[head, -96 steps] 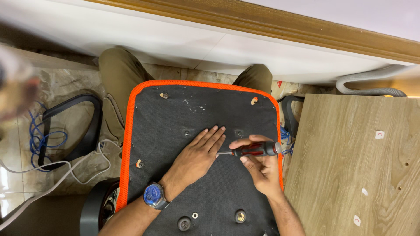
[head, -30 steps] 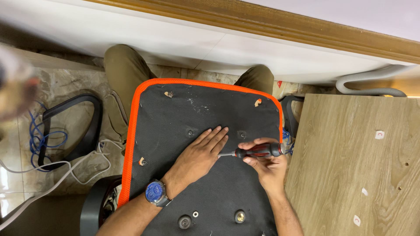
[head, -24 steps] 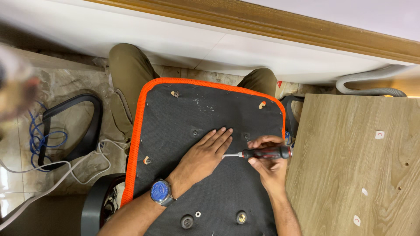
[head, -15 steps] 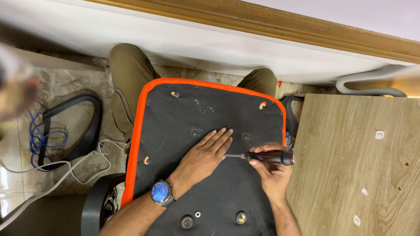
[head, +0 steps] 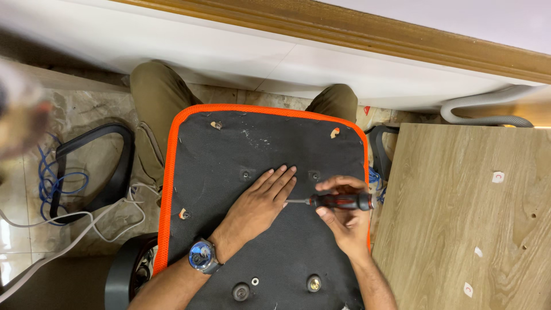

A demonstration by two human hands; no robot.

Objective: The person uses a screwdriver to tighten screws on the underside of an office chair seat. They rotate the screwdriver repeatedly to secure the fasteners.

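While left hand [head: 256,206] flat, screwdriver [head: 338,201] perhaps slightly leftward since.

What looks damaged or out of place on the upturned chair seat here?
The black underside fabric has small tears with pale padding showing near two far corners and the left edge, plus white scuffs. The right hand holds a screwdriver; the left hand lies flat.

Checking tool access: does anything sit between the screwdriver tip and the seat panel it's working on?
Partly. The left hand lies flat on the black seat panel, and its fingers cover the spot where the tip of the screwdriver points. The right hand grips the handle; the shaft itself is unobstructed.
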